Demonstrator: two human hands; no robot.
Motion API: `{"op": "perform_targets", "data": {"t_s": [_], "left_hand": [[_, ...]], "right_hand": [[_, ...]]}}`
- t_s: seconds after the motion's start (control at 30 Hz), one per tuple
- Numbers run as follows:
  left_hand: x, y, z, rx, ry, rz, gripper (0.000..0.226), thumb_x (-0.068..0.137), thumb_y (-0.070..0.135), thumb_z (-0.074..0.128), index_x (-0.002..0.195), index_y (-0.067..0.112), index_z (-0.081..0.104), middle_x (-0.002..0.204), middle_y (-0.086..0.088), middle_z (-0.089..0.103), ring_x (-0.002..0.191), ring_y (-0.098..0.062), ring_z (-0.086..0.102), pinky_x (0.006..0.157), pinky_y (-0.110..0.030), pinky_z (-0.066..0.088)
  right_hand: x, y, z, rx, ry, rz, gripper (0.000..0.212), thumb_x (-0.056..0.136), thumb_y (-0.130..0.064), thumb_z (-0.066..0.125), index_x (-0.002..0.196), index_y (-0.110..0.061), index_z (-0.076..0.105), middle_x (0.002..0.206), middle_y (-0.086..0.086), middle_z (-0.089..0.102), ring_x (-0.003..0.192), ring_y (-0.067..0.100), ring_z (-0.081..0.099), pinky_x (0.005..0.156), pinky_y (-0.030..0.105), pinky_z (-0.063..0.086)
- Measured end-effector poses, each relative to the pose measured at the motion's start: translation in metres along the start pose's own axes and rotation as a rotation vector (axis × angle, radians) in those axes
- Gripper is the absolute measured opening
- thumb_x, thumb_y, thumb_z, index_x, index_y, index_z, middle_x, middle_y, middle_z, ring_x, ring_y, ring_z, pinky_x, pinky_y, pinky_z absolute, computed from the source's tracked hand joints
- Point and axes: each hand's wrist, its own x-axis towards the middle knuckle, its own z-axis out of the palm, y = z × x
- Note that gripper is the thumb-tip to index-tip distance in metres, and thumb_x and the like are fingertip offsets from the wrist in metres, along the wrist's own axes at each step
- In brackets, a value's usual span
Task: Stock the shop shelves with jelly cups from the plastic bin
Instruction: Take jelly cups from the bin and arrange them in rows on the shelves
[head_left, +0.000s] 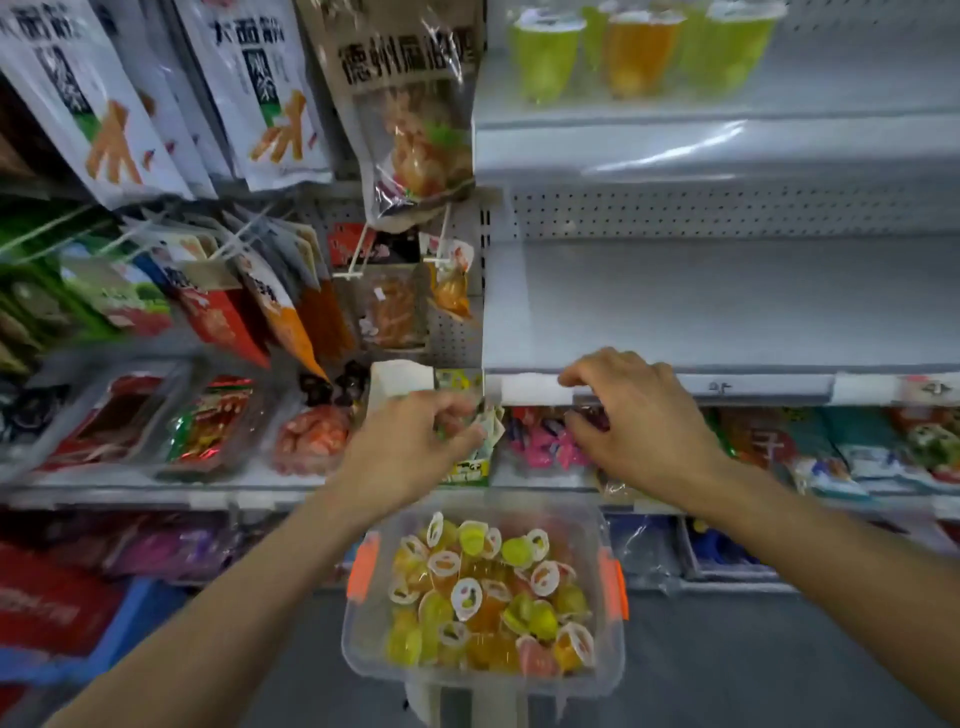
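The right hand (644, 426) arches over the front edge of the white middle shelf (727, 301). Its fingertips rest on the price rail (753, 387) and its thumb is tucked just below. A small dark shape sits by the thumb, but blur hides whether the hand grips it or the rail.

The left hand (410, 447) reaches in beside it, near the left end of the same front edge. Its fingers are curled toward a green-and-white packet (470, 467) on the shelf below. Motion blur makes it impossible to tell whether the hand holds anything.

Pink wrapped sweets (540, 441) lie under the rail between the two hands.

The clear plastic bin (363, 644) sits below both wrists and in front of the shelving. It has orange latches (363, 566) on its sides and stands on a pale support (441, 701). It is heaped with jelly cups (483, 592) in yellow, green and orange, several showing their white foil lids.

Clear trays of packed snacks (208, 426) line the lower shelf to the left, with hanging snack bags (260, 88) on the pegboard above them. Tall green and orange cups (639, 52) stand in a row on the upper shelf (727, 145), toward its back.
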Motion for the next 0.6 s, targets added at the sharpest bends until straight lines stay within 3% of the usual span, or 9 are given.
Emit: {"op": "perform_targets", "data": {"t_s": [0.13, 0.23, 0.37, 0.5, 0.6], "left_hand": [[-0.033, -0.067, 0.068, -0.016, -0.211, -0.204, 0.015, 0.088, 0.045, 0.063, 0.101, 0.037, 0.064, 0.093, 0.017, 0.066, 0.081, -0.006, 0.062, 0.077, -0.026, 0.049], [-0.044, -0.107, 0.115, -0.133, -0.268, -0.369, 0.025, 0.088, 0.041, 0.065, 0.106, 0.024, 0.067, 0.099, 0.005, 0.07, 0.087, -0.012, 0.065, 0.075, -0.023, 0.045], [-0.045, -0.15, 0.172, -0.185, -0.324, -0.544, 0.033, 0.085, 0.042, 0.069, 0.11, 0.021, 0.068, 0.107, -0.003, 0.07, 0.102, -0.021, 0.065, 0.091, -0.034, 0.05], [-0.042, -0.181, 0.223, -0.116, -0.404, -0.592, 0.048, 0.083, 0.044, 0.071, 0.124, 0.02, 0.061, 0.123, -0.001, 0.064, 0.115, -0.017, 0.059, 0.096, -0.027, 0.041], [-0.037, -0.196, 0.257, 0.009, -0.516, -0.56, 0.064, 0.084, 0.043, 0.07, 0.138, 0.019, 0.047, 0.142, -0.002, 0.05, 0.13, -0.02, 0.046, 0.102, -0.026, 0.035]], "right_hand": [[-0.015, -0.002, 0.077, 0.006, -0.333, -0.009, 0.033, 0.09, -0.038, 0.056, 0.121, -0.025, 0.055, 0.122, -0.004, 0.057, 0.115, 0.019, 0.053, 0.093, 0.034, 0.043], [-0.029, 0.005, 0.14, 0.043, -0.532, 0.016, 0.032, 0.088, -0.038, 0.057, 0.116, -0.024, 0.054, 0.118, -0.003, 0.058, 0.112, 0.019, 0.056, 0.086, 0.031, 0.046], [-0.053, 0.025, 0.219, 0.091, -0.729, 0.063, 0.027, 0.086, -0.034, 0.056, 0.11, -0.02, 0.056, 0.114, -0.001, 0.061, 0.107, 0.022, 0.058, 0.079, 0.03, 0.048], [-0.072, 0.04, 0.28, 0.071, -0.866, 0.047, 0.041, 0.086, -0.028, 0.06, 0.126, -0.021, 0.051, 0.129, 0.0, 0.057, 0.118, 0.023, 0.055, 0.085, 0.029, 0.047], [-0.08, 0.045, 0.317, 0.036, -0.919, 0.011, 0.062, 0.089, -0.024, 0.061, 0.145, -0.023, 0.034, 0.142, 0.0, 0.048, 0.127, 0.024, 0.049, 0.091, 0.031, 0.047]]}}
